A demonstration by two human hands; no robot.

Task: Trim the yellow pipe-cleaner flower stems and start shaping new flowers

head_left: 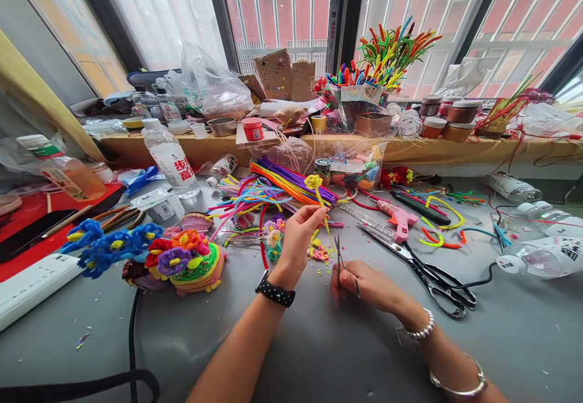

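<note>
Pinched in the fingers of my left hand [298,239] is a yellow pipe cleaner flower [314,182], its looped head up and its stem hanging down to the right. My right hand [359,281] grips small scissors [339,256], blades pointing up, just below and right of the stem; the blades look slightly apart. Yellow and pink fuzz clippings [321,252] lie on the grey table [291,354] behind the hands. Farther back is a bundle of purple, orange and yellow pipe cleaners [291,181].
Finished fuzzy flowers [175,260] sit at left, near a power strip [39,287]. Large black scissors [423,269] and a pink glue gun [398,218] lie right. Plastic bottles [170,160] stand or lie around. Jars and a tub of pipe cleaners [357,96] line the windowsill.
</note>
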